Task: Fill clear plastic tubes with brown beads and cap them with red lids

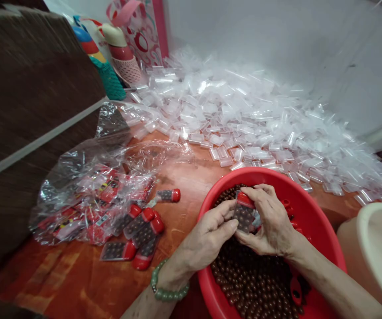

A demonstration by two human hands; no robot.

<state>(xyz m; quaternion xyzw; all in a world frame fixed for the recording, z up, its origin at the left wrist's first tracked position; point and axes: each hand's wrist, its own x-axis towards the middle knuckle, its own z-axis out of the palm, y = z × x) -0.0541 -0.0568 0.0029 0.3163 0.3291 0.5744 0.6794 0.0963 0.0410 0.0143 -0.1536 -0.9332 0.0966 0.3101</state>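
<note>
Over the red basin [330,248], my left hand [207,235] and my right hand [272,221] both grip a small flat clear box [243,218] with a red cap. Dark brown balls show through its wall. My left thumb and fingers pinch its lower left side; my right fingers press at the cap while the thumb sits beneath. Something pale is partly hidden behind the box, by my right palm. Many loose brown balls [250,283] lie in the basin. A red plastic piece with a hole [296,290] rests on them, and more red caps [288,208] lie at the far side.
Several filled red-capped boxes [144,228] lie left of the basin. Beside them is a clear plastic bag [74,166] with red packets. Clear empty boxes [244,115] are heaped along the wall. Bottles [121,53] and a pink bag [144,35] stand behind; a cream bucket [353,235] stands right.
</note>
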